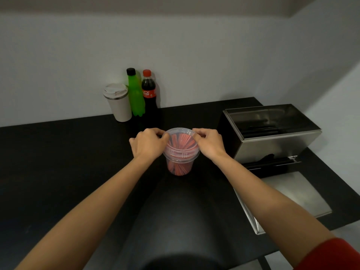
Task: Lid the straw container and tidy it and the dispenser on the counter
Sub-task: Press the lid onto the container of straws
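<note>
A clear plastic container [180,166] full of red straws stands in the middle of the black counter [58,162]. A clear round lid [181,139] lies over its rim, tilted a little toward me. My left hand [149,144] pinches the lid's left edge and my right hand [209,142] pinches its right edge. To the right stands the steel straw dispenser [272,137], its top open, with black straws lying inside and in its front tray.
A white travel cup [118,103], a green bottle [135,94] and a cola bottle [149,92] stand together at the back against the wall. A flat steel sheet [288,193] lies in front of the dispenser near the counter's right edge.
</note>
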### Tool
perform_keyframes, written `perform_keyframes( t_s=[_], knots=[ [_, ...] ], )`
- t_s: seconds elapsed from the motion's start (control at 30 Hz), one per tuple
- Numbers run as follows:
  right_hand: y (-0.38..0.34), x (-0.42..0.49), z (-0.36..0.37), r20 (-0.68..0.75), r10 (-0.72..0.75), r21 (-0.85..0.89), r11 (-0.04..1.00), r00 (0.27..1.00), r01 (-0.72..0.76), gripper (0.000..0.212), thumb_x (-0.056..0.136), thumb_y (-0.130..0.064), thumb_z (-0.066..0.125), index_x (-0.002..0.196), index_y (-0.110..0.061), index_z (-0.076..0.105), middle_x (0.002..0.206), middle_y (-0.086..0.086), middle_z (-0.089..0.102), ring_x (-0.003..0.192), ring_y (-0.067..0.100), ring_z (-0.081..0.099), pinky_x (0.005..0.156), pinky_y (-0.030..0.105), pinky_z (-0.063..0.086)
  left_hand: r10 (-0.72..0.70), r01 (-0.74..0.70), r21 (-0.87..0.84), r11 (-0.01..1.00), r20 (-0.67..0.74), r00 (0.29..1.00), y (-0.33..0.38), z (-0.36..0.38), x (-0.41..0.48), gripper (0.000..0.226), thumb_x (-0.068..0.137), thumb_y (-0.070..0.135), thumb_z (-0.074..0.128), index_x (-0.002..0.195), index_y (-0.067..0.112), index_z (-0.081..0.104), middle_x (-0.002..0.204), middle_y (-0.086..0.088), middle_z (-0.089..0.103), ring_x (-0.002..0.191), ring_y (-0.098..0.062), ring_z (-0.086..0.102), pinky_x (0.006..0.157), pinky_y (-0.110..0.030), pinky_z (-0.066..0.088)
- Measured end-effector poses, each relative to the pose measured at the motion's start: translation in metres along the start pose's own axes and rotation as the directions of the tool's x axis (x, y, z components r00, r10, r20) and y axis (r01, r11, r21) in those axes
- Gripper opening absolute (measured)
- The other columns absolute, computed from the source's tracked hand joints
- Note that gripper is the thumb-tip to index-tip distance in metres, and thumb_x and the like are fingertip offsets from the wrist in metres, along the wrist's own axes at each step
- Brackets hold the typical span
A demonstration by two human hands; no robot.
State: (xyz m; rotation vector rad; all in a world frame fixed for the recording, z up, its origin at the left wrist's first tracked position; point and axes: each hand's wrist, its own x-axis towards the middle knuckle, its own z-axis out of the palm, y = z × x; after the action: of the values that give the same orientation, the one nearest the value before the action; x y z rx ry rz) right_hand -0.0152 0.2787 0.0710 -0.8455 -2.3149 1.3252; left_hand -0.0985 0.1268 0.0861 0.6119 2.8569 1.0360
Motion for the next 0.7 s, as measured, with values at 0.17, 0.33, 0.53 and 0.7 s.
perform_keyframes(
  t_s=[0.17, 0.33, 0.53, 0.7],
  knots=[
    [0.0025, -0.0014, 0.0051, -0.051, -0.078, -0.057, 0.996, 0.996, 0.075, 0.033, 0.090, -0.018, 0.055, 0.123, -0.017, 0.057, 0.122, 0.002, 0.059, 0.103, 0.008, 0.056, 0.081, 0.017, 0.042, 0.027, -0.026, 0.010, 1.000, -0.047, 0.999, -0.0055, 0.0042, -0.0026, 0.029, 0.091, 0.042, 0.049, 0.109, 0.028, 0.068, 0.080, 0.005, 0.068, 0.092, -0.019, 0.060, 0.092, -0.043, 0.032],
    [0.0032, -0.0042, 0.0069, -0.068, -0.166, -0.111, 0.981, 0.984, 0.158, 0.033, 0.093, -0.017, 0.051, 0.125, -0.016, 0.056, 0.117, 0.002, 0.059, 0.103, 0.008, 0.055, 0.088, 0.022, 0.046, 0.065, -0.059, 0.081, 0.995, -0.068, 0.996, -0.0071, 0.0054, -0.0016, 0.030, 0.091, 0.043, 0.049, 0.108, 0.029, 0.068, 0.091, 0.002, 0.070, 0.108, -0.026, 0.054, 0.091, -0.046, 0.031],
    [0.0031, -0.0037, 0.0059, -0.047, -0.189, -0.173, 0.969, 0.981, 0.178, 0.034, 0.092, -0.017, 0.051, 0.126, -0.015, 0.055, 0.119, 0.004, 0.059, 0.110, 0.015, 0.056, 0.096, 0.029, 0.046, 0.085, -0.073, 0.146, 0.987, -0.081, 0.993, -0.0038, 0.0038, -0.0002, 0.031, 0.091, 0.043, 0.049, 0.109, 0.026, 0.068, 0.093, -0.001, 0.068, 0.109, -0.028, 0.051, 0.089, -0.046, 0.032],
    [0.0041, -0.0062, 0.0062, -0.042, -0.221, -0.182, 0.961, 0.974, 0.210, 0.035, 0.093, -0.016, 0.050, 0.128, -0.015, 0.054, 0.105, 0.000, 0.057, 0.105, 0.016, 0.055, 0.093, 0.032, 0.047, 0.118, -0.100, 0.162, 0.982, -0.104, 0.988, -0.0038, 0.0047, -0.0055, 0.032, 0.092, 0.041, 0.047, 0.108, 0.025, 0.068, 0.089, -0.001, 0.068, 0.108, -0.027, 0.050, 0.090, -0.046, 0.032]
  ],
)
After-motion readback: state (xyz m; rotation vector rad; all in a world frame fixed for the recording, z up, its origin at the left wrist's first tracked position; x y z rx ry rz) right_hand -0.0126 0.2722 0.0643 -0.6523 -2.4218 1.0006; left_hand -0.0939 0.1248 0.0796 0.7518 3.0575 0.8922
